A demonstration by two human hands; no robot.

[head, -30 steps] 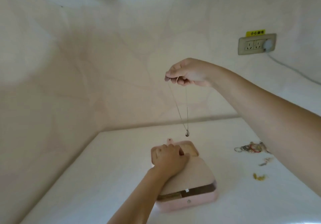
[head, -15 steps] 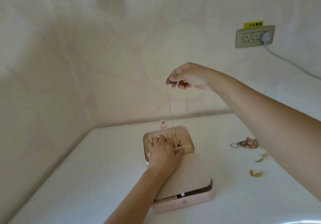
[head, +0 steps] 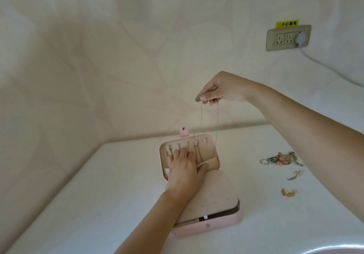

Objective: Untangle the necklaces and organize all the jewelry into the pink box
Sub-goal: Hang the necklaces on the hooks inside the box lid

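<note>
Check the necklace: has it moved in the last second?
Yes, downward. The necklace hung clear above the box; now its low end lies inside it.

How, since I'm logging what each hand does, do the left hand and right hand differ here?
The right hand is raised high; the left hand lies low inside the open lid of the pink jewelry box. The right hand's fingers pinch a thin pale chain necklace hanging toward the lid; the left hand's fingers lie spread on the lining, gripping nothing. Both are bare.
</note>
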